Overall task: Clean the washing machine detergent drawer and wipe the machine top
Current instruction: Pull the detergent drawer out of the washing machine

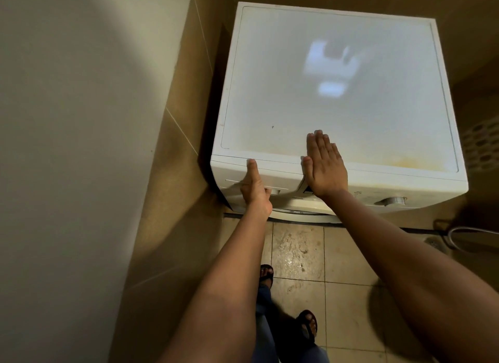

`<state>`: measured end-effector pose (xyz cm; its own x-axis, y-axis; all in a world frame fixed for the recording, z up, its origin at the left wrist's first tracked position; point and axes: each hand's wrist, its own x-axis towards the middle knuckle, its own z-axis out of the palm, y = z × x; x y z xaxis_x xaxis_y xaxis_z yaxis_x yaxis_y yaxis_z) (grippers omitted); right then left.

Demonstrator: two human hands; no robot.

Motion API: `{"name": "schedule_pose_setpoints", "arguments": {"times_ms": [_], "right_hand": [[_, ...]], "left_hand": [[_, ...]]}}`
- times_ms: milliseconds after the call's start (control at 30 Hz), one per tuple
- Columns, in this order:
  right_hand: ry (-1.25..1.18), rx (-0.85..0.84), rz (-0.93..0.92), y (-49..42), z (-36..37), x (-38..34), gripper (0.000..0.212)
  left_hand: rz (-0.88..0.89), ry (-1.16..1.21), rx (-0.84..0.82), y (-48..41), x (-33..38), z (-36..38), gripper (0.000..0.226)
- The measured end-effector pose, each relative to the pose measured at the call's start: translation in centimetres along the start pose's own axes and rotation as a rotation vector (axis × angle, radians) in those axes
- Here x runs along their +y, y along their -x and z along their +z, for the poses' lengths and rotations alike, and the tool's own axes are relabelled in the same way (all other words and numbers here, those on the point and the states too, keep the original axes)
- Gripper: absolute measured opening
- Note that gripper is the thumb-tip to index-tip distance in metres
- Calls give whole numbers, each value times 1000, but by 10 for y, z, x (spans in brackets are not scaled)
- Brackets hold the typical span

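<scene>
Half the left hand behind drawer

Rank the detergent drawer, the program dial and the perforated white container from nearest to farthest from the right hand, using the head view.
1. detergent drawer: immediately left of the right hand, beside its thumb.
2. program dial: on the front panel, off to the right.
3. perforated white container: past the machine's right side.

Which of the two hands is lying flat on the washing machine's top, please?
The right hand, fingers straight on the machine top; the left hand instead grips the detergent drawer front, thumb up.
</scene>
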<state>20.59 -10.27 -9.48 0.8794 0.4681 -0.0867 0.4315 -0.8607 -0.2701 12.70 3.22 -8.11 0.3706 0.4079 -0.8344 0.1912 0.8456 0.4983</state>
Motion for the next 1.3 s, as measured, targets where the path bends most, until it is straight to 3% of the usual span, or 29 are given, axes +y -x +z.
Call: {"name": "schedule_pose_setpoints", "arguments": {"times_ms": [67, 233, 367, 467, 500, 633, 1000, 1167, 1300], "right_hand": [[-2, -1, -3, 0, 0, 0, 68], [9, -13, -13, -1, 0, 0, 69], [14, -20, -10, 0, 0, 1, 70], [0, -44, -9, -1, -2, 0, 71], [-7, -58, -1, -1, -4, -1, 70], [-75, -88, 56, -1, -8, -7, 61], [-142, -16, 114, 5, -5, -17, 56], [-401, 286, 43, 34, -8, -47, 35], [-684, 133, 50, 56, 5, -73, 13]], "left_hand": [[8, 10, 4, 1, -2, -3, 27], [58, -37, 98, 9, -27, -29, 53], [17, -8, 23, 9, -24, -43, 56], [-27, 0, 16, 13, -26, -52, 90], [-12, -1, 38, 14, -29, -56, 92], [24, -25, 103, 20, -41, -75, 63], [-43, -144, 70, 32, -56, -125, 49], [-68, -207, 52, 32, -53, -136, 45], [-54, -248, 42, 32, -51, -137, 44]]}}
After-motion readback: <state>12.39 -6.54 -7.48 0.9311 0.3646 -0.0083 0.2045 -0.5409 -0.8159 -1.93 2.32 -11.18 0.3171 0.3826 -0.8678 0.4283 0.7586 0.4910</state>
